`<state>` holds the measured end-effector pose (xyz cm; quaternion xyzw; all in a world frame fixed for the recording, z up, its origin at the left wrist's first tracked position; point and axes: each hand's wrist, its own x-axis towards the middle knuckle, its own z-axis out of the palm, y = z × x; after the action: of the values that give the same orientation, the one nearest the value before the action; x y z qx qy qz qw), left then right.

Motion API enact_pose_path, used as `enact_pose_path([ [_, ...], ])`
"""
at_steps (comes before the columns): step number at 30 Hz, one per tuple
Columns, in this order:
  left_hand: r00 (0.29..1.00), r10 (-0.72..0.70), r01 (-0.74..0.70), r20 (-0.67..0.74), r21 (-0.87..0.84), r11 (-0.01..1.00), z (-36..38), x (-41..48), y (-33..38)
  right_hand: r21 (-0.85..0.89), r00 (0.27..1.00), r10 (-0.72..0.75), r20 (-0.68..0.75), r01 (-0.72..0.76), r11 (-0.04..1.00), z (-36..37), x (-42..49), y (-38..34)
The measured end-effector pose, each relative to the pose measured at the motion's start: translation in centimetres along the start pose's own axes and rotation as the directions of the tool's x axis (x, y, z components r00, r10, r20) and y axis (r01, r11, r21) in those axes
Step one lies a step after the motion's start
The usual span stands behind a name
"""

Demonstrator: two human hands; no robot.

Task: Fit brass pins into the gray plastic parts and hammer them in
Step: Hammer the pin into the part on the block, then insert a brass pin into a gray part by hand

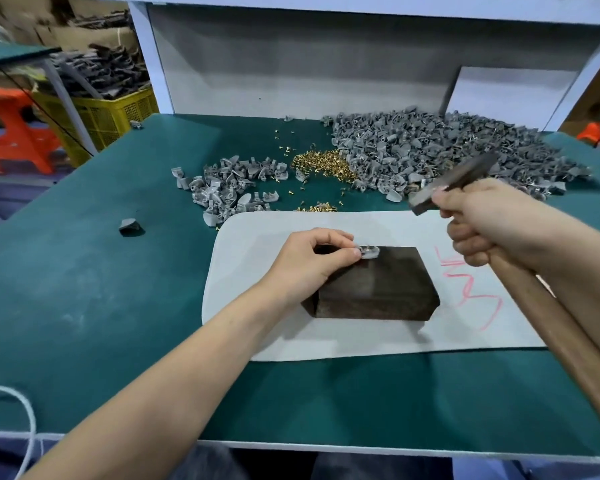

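Hammer raised over the block.
Left hand (311,259) pinches a gray plastic part (370,251) on the dark wooden block (374,285); right hand (482,223) grips the hammer (454,181), head blurred, above the white mat (360,334).

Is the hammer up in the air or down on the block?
Up: the right hand holds the hammer raised, clear of the block.

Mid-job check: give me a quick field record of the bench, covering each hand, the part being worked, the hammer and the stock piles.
left hand: pinches a gray plastic part on top of the dark block
right hand: grips the hammer, head raised and blurred, apart from the part
block base: white sheet on green table
brass pins: loose heap behind the sheet
gray stock: large pile right of pins, smaller pile left
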<state>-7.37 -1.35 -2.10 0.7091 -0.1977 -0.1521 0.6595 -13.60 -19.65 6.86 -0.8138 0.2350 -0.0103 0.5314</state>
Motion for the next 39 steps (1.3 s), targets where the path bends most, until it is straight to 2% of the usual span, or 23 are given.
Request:
enact_pose_path([
  [7,1.0,-0.008,0.008,0.0,0.004,1.0,0.0,0.1,0.1,0.147,0.982,0.167,0.093,-0.179,0.973,-0.3,2.8,4.4],
  [13,1.0,-0.021,0.022,-0.01,0.014,1.0,-0.1,0.1,0.0,0.199,0.977,0.177,0.115,-0.198,0.96,0.8,4.5,6.0],
  [18,1.0,-0.006,0.007,-0.02,0.049,0.999,-0.2,0.1,-0.1,0.37,0.953,0.199,0.23,-0.274,0.888,0.2,6.2,6.7],
  [20,0.999,-0.004,0.007,-0.04,0.063,0.998,-0.6,-0.1,0.1,0.45,0.924,0.182,0.338,-0.328,0.831,-0.4,6.2,7.2],
  [23,0.997,0.013,-0.007,-0.077,0.07,0.997,-0.8,-0.1,0.9,0.577,0.848,0.077,0.525,-0.421,0.699,-2.0,6.2,8.5],
  [25,0.995,0.036,-0.026,-0.095,0.102,0.994,-0.9,-0.2,1.3,0.625,0.81,0.022,0.586,-0.468,0.625,-2.6,6.4,9.2],
  [29,0.996,0.034,-0.023,-0.082,0.133,0.991,-0.2,0.7,3.2,0.703,0.789,-0.081,0.609,-0.49,0.516,-2.7,6.9,9.5],
  [32,0.999,0.029,-0.022,-0.04,0.16,0.987,1.9,5.0,6.4,0.715,0.783,-0.114,0.611,-0.485,0.503,-2.6,7.0,9.6],
  [34,1.0,0.019,-0.015,-0.022,0.179,0.984,3.7,9.2,8.4,0.708,0.804,-0.098,0.587,-0.452,0.543,-2.7,6.8,9.5],
  [35,0.998,0.036,-0.023,-0.047,0.265,0.964,4.2,11.4,9.1,0.709,0.812,-0.092,0.576,-0.441,0.55,-2.7,6.8,9.4],
  [36,0.995,0.076,-0.041,-0.063,0.438,0.898,4.2,13.4,9.4,0.716,0.814,-0.09,0.574,-0.445,0.538,-2.8,6.7,9.4],
  [38,0.991,0.122,-0.041,-0.047,0.778,0.627,2.1,16.1,8.6,0.726,0.805,-0.098,0.586,-0.467,0.504,-3.0,6.7,9.6],
  [39,0.996,0.083,-0.005,-0.042,0.871,0.492,0.2,16.7,7.9,0.727,0.802,-0.1,0.589,-0.473,0.497,-3.0,6.7,9.7],
])
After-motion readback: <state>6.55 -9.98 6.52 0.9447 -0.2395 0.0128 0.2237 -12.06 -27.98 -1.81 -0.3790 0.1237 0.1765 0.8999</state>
